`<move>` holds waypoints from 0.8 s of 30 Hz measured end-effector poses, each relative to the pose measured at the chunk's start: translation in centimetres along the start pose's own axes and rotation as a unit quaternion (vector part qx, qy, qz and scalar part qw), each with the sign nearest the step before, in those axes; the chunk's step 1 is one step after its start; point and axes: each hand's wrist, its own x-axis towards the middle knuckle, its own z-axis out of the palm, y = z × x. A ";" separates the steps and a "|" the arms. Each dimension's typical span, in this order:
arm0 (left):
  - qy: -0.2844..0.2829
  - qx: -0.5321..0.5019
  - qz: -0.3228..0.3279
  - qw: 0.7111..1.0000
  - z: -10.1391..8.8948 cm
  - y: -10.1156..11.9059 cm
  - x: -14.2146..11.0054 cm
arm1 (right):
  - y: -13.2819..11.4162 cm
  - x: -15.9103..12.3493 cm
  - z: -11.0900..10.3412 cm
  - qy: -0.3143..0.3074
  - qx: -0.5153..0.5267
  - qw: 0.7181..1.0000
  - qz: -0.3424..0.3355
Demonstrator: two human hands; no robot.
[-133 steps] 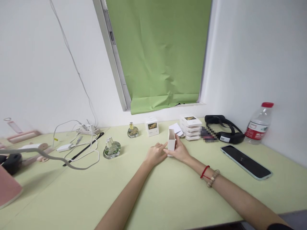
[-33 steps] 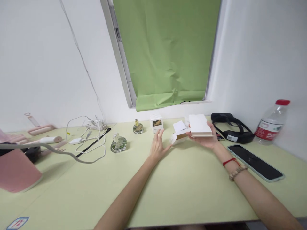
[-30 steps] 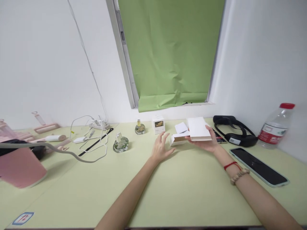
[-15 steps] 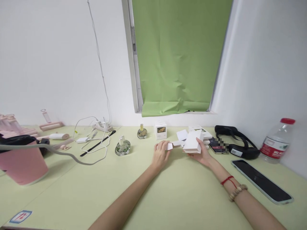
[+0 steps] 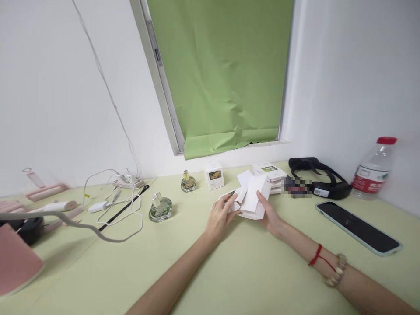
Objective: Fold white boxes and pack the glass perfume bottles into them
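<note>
Both my hands hold a flat white carton (image 5: 255, 199) just above the pale green table (image 5: 229, 271), at the middle of the view. My right hand (image 5: 271, 216) grips its near right edge. My left hand (image 5: 220, 215) pinches the open flaps at its left end. Behind the carton lies a stack of flat white cartons (image 5: 271, 175). A small white printed box (image 5: 213, 175) and a small perfume bottle (image 5: 187, 182) stand further back. A larger round perfume bottle (image 5: 160, 207) sits to the left.
A phone (image 5: 357, 227) lies at the right, a water bottle (image 5: 372, 170) and a black headset (image 5: 316, 181) behind it. White cables and a power strip (image 5: 118, 192) spread at the left. A pink object (image 5: 16, 262) is at the left edge.
My right hand lifted a flat carton off the stack and brought it down and nearer. My left hand closed on its flap end. The camera swung about meanwhile.
</note>
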 end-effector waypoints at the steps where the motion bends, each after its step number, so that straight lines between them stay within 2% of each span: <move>1: 0.007 0.006 0.004 1.000 -0.1 0.0 0.0 | -0.1 -0.1 0.0 0.007 0.002 1.000 0.000; 7: 0.040 0.056 0.074 0.995 -0.7 1.0 -0.5 | -1.5 -0.7 -0.3 0.034 0.069 0.997 -0.032; 12: 0.065 0.104 0.142 0.982 -1.1 2.7 -0.4 | -2.3 -0.9 -0.2 0.052 0.029 0.994 -0.094; 16: 0.058 0.131 0.137 0.980 -1.1 3.3 -0.1 | -2.1 -0.7 -0.5 0.053 -0.047 0.987 -0.145; 20: 0.043 0.113 0.121 0.985 -1.0 3.4 0.0 | -1.8 -0.5 -1.1 0.070 -0.146 0.967 -0.198; 24: 0.035 0.097 0.100 0.990 -1.1 3.7 -0.1 | -1.5 -0.7 -1.4 0.037 -0.228 0.948 -0.218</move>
